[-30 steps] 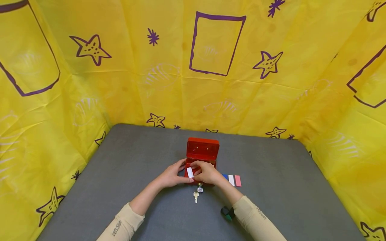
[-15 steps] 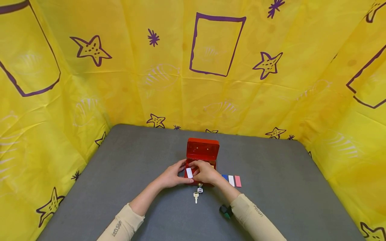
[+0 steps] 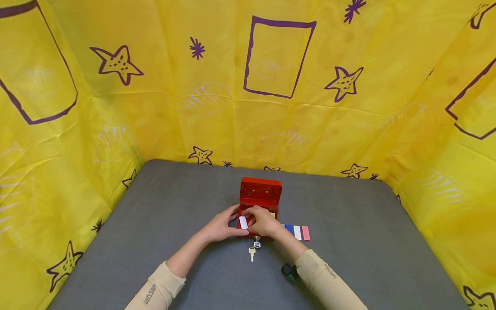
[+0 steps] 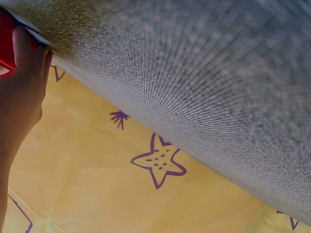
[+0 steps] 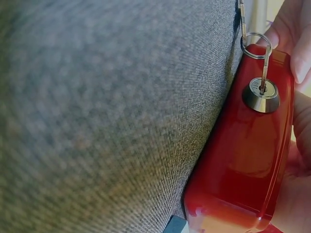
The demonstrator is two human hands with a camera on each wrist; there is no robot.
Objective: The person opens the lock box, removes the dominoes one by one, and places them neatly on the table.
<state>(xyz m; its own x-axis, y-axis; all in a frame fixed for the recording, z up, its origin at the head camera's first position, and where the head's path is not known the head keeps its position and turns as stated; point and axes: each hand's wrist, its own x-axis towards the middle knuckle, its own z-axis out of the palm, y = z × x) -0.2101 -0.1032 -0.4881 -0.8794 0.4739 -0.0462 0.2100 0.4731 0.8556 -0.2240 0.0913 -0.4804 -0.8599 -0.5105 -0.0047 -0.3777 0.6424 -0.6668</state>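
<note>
A red cash box (image 3: 260, 193) stands with its lid up in the head view. My left hand (image 3: 222, 224) grips its left side, thumb along the front rim and fingers round the back left. My right hand (image 3: 263, 221) reaches into the box with bent fingers; I cannot tell whether they pinch anything. Beside its thumb a white rectangular tile (image 3: 243, 222) lies tilted in the box's left part. Something yellow (image 3: 273, 214) shows at the box's right end. A key sits in the front lock (image 5: 262, 90), and a second key (image 3: 252, 252) hangs from its ring.
Right of the box lie a blue tile (image 3: 289, 229), a white tile (image 3: 297, 232) and a pink tile (image 3: 305, 233), partly behind the right forearm. A dark object (image 3: 289, 272) sits against the right sleeve. Yellow patterned cloth (image 3: 232, 120) surrounds the grey table (image 3: 186, 185).
My right hand and forearm have shifted slightly left, uncovering more of the blue tile and the yellow thing in the box. The white tile in the box moved a touch. My left hand stays put.
</note>
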